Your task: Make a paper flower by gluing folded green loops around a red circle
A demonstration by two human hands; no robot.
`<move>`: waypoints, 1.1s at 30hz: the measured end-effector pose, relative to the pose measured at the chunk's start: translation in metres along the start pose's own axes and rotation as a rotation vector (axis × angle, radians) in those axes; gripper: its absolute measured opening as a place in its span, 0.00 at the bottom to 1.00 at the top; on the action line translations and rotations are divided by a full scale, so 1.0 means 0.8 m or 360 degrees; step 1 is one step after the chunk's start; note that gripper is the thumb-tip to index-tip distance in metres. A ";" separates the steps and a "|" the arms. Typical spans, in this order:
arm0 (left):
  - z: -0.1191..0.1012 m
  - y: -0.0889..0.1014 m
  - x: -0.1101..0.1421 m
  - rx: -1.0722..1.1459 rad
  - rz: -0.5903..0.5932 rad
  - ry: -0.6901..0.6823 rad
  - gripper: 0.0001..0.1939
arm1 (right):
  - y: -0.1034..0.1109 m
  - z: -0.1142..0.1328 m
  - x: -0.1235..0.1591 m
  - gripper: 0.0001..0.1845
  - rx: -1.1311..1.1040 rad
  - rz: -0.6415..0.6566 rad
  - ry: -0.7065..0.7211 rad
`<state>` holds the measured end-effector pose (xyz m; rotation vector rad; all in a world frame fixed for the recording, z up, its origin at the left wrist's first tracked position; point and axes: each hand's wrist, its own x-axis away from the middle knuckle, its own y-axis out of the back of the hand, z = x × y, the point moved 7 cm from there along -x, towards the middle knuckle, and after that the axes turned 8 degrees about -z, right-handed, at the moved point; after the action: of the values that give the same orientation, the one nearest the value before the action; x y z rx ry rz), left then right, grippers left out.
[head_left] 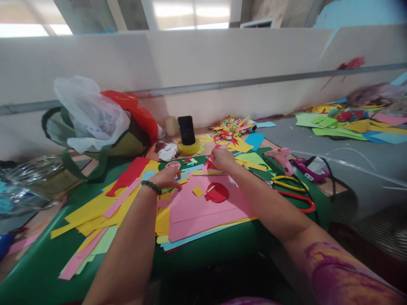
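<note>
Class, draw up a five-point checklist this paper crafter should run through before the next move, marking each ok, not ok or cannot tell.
1. Red circle lying on the pink sheet: ok.
2. Pink sheet clear of scraps: not ok; a yellow scrap lies beside the circle.
3. Yellow-handled scissors set down: ok, right of the pink sheet.
4. Pink glue gun hot: cannot tell.
5. Right hand gripping paper: cannot tell; its fingertips are unclear.

Here's the tabletop, paper stack at the hub, a disc on top; loose strips at nine, bag at ten, phone at twelve behind, glue gun at two, scissors at three!
</note>
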<state>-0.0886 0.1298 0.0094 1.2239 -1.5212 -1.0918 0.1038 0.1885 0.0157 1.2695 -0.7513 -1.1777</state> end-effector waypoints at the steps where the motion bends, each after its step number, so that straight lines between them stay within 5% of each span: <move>1: 0.000 0.000 0.000 -0.0002 -0.0003 0.0019 0.20 | 0.002 0.003 0.002 0.16 0.0006 0.0023 0.0071; 7: -0.006 -0.003 0.002 -0.0117 0.0054 0.0034 0.23 | -0.015 0.021 0.019 0.09 0.0086 0.0277 0.0359; 11: -0.001 -0.003 0.003 -0.0070 0.0045 0.0066 0.29 | -0.014 0.024 0.023 0.05 0.0095 0.0288 0.0395; 15: 0.007 -0.006 0.001 -0.0078 0.0053 0.0072 0.32 | -0.001 0.028 0.027 0.12 0.0031 0.0195 0.0387; 25: 0.018 -0.003 -0.003 -0.0135 0.0017 0.0070 0.22 | 0.007 0.041 0.033 0.14 -0.0051 0.0112 0.0423; 30: 0.022 -0.001 -0.005 -0.0039 -0.0074 0.0107 0.12 | -0.004 0.052 0.048 0.16 -0.0050 0.0431 0.0592; 33: 0.028 -0.002 -0.008 -0.0016 -0.0129 0.0140 0.08 | -0.009 0.051 0.050 0.13 -0.0023 0.0456 0.0597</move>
<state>-0.1088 0.1383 0.0022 1.3191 -1.4088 -1.0827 0.0752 0.1389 0.0100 1.2745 -0.6180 -0.6869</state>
